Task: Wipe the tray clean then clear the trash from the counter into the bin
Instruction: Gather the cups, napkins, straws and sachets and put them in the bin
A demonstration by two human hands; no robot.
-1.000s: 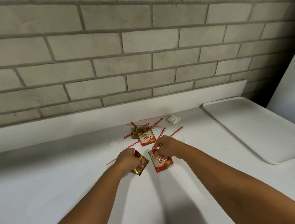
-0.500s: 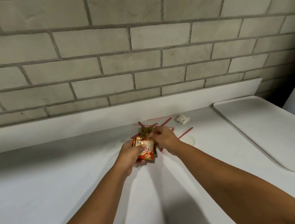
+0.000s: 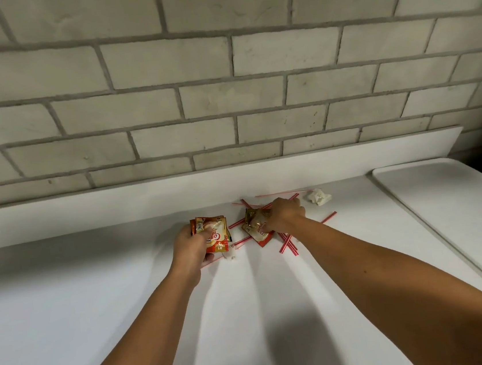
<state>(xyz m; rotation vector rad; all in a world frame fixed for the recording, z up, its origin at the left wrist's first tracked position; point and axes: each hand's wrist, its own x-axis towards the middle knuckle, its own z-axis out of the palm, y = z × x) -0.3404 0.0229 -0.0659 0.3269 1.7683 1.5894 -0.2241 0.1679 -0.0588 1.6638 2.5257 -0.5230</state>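
2 sachets, looks like, sit mid-bench with the right hand on top, fingers curled and pinching them. Which hand grabs the rest?

reply: right one imo. The red stir sticks lie just under and right of it, long axes diagonal, and the crumpled tissue is just beyond. The left hand is further off, fingers wrapped round a sachet stack.

A: Specify the finish of the desk and the tray.
B: Both are white, smooth and matt. The tray looks like moulded plastic.
A: And behind?
B: The brick wall is rough, matt masonry.
A: Litter?
B: The coffee-mix sachets are glossy, creased foil film. The striped stirrers look like thin, smooth plastic. The crumpled tissue is soft, matt paper.
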